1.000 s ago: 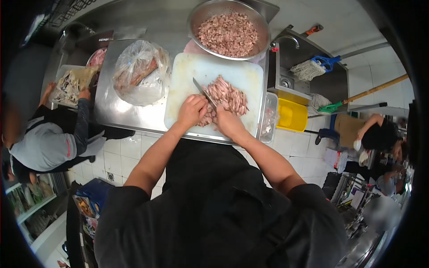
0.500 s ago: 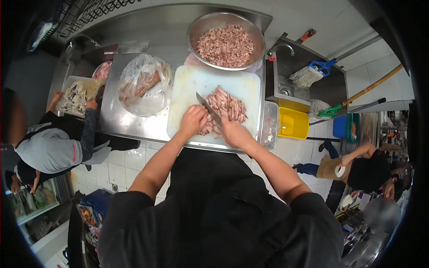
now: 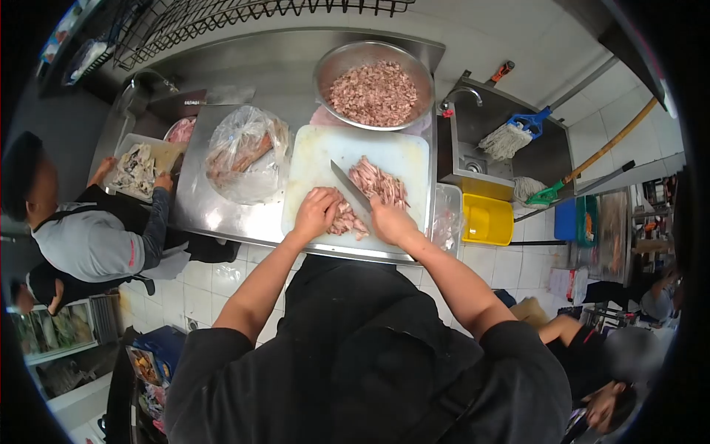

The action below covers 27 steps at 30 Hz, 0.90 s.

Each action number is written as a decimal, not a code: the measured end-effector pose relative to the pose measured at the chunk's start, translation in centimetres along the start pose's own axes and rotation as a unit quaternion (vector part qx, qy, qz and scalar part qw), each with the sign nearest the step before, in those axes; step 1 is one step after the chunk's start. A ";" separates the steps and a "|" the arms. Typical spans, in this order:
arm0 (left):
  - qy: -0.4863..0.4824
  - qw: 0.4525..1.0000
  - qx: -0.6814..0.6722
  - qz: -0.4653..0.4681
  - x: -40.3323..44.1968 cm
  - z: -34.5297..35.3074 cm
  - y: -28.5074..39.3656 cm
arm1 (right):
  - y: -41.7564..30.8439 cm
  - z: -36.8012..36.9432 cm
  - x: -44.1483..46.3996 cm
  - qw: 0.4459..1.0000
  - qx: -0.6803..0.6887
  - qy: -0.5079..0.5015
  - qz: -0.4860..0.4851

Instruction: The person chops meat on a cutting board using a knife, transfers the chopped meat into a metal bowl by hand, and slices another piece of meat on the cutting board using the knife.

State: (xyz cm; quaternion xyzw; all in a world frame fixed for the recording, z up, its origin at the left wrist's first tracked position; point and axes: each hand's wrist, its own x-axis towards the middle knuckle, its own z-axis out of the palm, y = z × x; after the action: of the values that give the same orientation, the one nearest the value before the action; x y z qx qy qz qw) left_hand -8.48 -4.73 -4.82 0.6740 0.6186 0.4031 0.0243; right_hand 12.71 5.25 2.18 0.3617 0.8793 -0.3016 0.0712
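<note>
At the far left, a co-worker in a grey top (image 3: pixel 89 240) stands at the same long stainless-steel desk (image 3: pixel 194 211). Next along comes a knotted, clear plastic bag (image 3: pixel 248 181) with a large reddish-brown piece of meat inside (apparently still uncut, though the film blurs it). To its right lies a white rectangular plastic cutting board (image 3: pixel 314 159). On it, the person's left hand (image 3: pixel 316 213) bends over a small heap of pinkish-brown cut meat (image 3: pixel 346 222), its fingers curled; whether they grip any cannot be told. A long-bladed steel knife (image 3: pixel 350 186) slants between that heap and a larger pile of pinkish meat strips (image 3: pixel 379 181). Behind the board, a wide round steel bowl (image 3: pixel 322 92) holds plenty of finely diced meat, so much of the cutting looks done; the strips and bagged piece seem to be what is left. The right hand (image 3: pixel 392 223) has its fingers closed around the knife's handle. Rightmost is a yellow plastic bucket (image 3: pixel 488 220).
</note>
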 end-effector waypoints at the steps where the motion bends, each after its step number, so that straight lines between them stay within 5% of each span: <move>1: 0.000 1.000 -0.006 0.004 0.0 0.0 0.1 | -1.7 -1.3 -1.1 1.000 -0.004 -0.009 -0.002; 24: -0.021 1.000 -0.004 -0.007 -0.2 0.2 -0.5 | 0.2 2.7 3.6 0.996 0.066 -0.027 -0.054; 27: 0.002 0.994 -0.078 -0.078 -0.5 0.1 -0.6 | 3.1 2.4 1.8 0.995 0.057 -0.011 -0.083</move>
State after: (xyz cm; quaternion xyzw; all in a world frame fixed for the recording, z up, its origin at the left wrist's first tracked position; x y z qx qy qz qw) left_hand -8.82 -5.01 -5.48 0.6186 0.6361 0.4485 0.1073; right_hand 13.28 6.68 -1.90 0.2877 0.8868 -0.3600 0.0354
